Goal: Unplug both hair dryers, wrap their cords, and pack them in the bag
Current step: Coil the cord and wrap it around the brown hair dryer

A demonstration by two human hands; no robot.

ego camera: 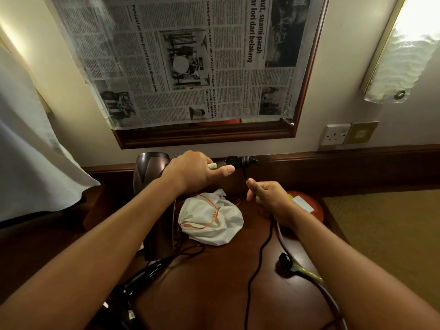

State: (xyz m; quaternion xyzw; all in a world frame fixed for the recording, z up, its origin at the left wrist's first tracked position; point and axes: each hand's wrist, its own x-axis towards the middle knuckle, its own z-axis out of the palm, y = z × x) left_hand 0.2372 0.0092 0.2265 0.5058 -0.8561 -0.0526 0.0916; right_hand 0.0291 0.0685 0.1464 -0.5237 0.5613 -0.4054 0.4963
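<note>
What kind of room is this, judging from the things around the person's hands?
Probably a hotel room or a bedroom, at a dressing desk. A wood-framed mirror covered with newspaper hangs above the dark wooden desk, a wall socket sits beside it, and carpet lies to the right.

bag (210, 219) white, orange drawstring | dryer (152, 172) brown | cord (258, 256) black

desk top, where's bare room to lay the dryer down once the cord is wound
Best patch: the bare desk wood near the person, between the second dryer on the left and the black cord on the right. The far half is crowded: white bag, kettle, orange disc. The loose plug fills the right edge.
</note>
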